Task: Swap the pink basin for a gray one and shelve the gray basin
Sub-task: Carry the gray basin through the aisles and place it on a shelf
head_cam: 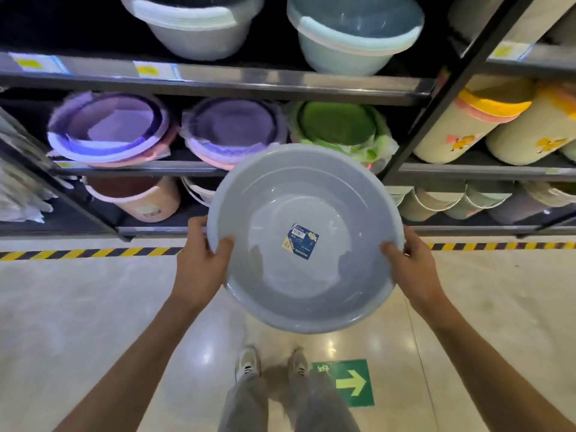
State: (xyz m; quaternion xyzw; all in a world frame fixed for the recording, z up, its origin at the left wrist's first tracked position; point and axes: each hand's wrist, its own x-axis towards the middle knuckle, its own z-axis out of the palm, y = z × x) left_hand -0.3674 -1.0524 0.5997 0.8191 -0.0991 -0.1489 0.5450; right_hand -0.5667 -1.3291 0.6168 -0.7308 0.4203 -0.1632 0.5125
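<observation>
While held mid-air, gray basin (pixel 305 238) gripped both sides: left hand (pixel 199 263), right hand (pixel 414 269), fingers curled on rim.

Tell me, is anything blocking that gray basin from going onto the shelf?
Nothing lies between them. Both hands hold the gray basin in open air before the shelves, though the visible shelf spots already hold basin stacks.

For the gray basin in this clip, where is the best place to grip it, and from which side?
Grip the gray basin by its rolled rim, at opposite points, coming in from both sides. It is wide, round and shallow, with no handles visible, so the rim is the only graspable edge. The left hand and right hand do this: thumbs over the rim inside, fingers outside, with the open side tilted toward the camera.
</observation>
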